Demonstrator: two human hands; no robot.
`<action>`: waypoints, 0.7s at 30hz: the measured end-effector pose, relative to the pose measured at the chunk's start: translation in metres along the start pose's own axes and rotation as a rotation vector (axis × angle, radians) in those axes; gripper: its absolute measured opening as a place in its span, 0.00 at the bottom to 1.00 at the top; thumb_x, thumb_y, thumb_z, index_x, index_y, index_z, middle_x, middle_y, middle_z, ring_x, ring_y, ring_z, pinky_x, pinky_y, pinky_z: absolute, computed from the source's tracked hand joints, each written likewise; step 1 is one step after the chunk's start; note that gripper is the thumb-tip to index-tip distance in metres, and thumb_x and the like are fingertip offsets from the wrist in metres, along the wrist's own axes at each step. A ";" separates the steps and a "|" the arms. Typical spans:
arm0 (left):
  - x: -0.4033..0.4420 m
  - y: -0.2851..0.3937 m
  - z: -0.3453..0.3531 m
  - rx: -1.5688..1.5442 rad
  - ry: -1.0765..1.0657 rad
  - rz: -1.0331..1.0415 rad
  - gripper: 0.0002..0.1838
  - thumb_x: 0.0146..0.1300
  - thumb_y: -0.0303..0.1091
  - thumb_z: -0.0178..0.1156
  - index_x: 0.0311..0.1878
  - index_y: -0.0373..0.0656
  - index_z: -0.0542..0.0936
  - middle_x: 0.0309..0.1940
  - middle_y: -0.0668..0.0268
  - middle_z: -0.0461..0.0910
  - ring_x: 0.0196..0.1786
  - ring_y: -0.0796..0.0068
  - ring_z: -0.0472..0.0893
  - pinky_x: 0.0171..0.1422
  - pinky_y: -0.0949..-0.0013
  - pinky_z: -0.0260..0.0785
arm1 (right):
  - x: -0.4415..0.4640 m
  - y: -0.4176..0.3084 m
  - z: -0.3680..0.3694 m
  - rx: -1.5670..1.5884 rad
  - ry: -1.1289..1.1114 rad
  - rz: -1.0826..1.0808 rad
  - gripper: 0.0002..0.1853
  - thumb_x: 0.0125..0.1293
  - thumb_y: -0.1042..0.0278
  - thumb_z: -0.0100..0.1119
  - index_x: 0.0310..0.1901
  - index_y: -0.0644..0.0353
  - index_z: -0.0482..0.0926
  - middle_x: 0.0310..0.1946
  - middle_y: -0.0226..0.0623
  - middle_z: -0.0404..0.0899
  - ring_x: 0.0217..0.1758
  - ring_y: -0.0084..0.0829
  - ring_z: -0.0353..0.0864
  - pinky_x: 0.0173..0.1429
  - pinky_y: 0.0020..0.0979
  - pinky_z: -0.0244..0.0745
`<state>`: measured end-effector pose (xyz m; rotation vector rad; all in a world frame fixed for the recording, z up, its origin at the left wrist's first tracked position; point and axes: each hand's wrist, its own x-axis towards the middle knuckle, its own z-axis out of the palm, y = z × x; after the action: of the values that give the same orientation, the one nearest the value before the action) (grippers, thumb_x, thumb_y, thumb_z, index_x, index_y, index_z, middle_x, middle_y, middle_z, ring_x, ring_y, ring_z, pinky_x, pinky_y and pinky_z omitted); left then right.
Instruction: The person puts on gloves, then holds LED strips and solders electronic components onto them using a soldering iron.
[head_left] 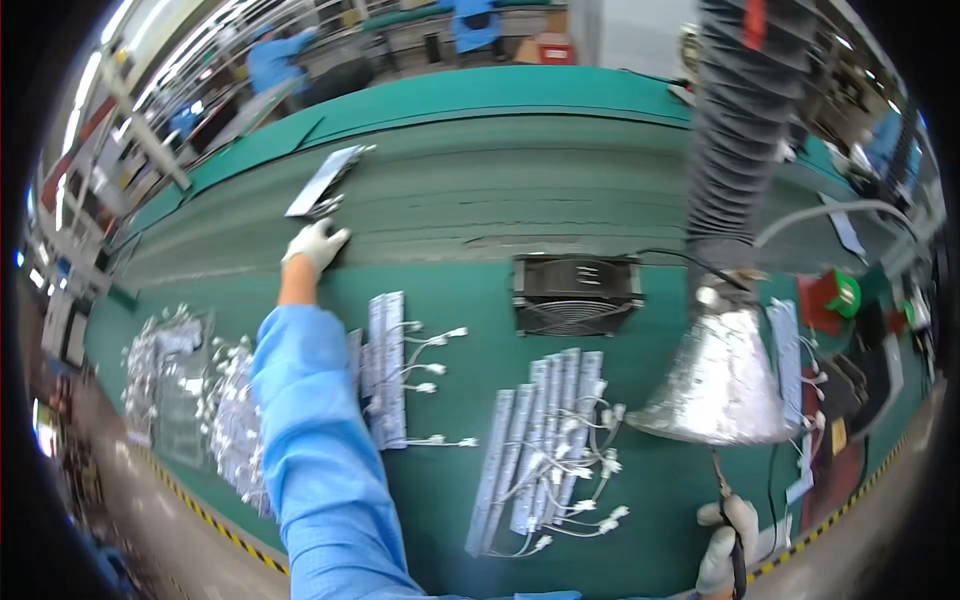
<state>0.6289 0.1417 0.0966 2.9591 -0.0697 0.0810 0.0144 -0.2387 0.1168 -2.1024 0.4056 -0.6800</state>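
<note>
My left hand [317, 246], in a white glove, stretches out over the near edge of the conveyor belt [430, 200]. Its fingers look partly spread and hold nothing that I can see. Just beyond the fingertips, a stack of light strips [325, 182] with white connectors lies on the belt. At the lower right, my gloved right hand [730, 540] is closed around a soldering iron [738, 560], its thin tip pointing up below the silver fume hood [715, 385]. Left of this hand, several LED strips [540, 440] with white wires lie side by side on the green mat.
A black fan [577, 294] stands at the belt's edge. More strips [388, 370] lie beside my left forearm, with wired bundles [235, 420] farther left. A ribbed duct [745, 130] hangs down on the right, near a green solder spool [846, 294]. Blue-clad people [278, 60] are behind the belt.
</note>
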 end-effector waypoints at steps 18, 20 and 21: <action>0.090 -0.029 0.028 0.101 0.035 0.190 0.20 0.68 0.39 0.56 0.58 0.38 0.76 0.50 0.46 0.81 0.54 0.45 0.79 0.59 0.52 0.71 | 0.020 0.000 0.000 -0.012 0.037 -0.053 0.33 0.71 0.38 0.49 0.33 0.70 0.79 0.22 0.44 0.79 0.23 0.38 0.78 0.29 0.35 0.73; 0.073 -0.013 0.018 0.149 0.048 0.142 0.20 0.67 0.38 0.57 0.58 0.38 0.76 0.49 0.46 0.81 0.54 0.45 0.79 0.59 0.52 0.71 | 0.021 -0.002 -0.002 -0.014 -0.002 -0.032 0.34 0.71 0.37 0.49 0.34 0.70 0.80 0.23 0.44 0.80 0.24 0.38 0.79 0.31 0.35 0.74; 0.065 -0.009 0.013 0.203 0.050 0.088 0.20 0.66 0.37 0.57 0.58 0.38 0.76 0.49 0.46 0.81 0.54 0.45 0.80 0.59 0.51 0.71 | 0.021 -0.003 -0.001 -0.012 0.009 -0.027 0.34 0.71 0.36 0.48 0.34 0.69 0.80 0.23 0.43 0.80 0.26 0.37 0.79 0.33 0.34 0.74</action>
<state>0.6950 0.1452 0.0866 3.1539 -0.1966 0.1842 0.0306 -0.2483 0.1262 -2.1206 0.3874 -0.7045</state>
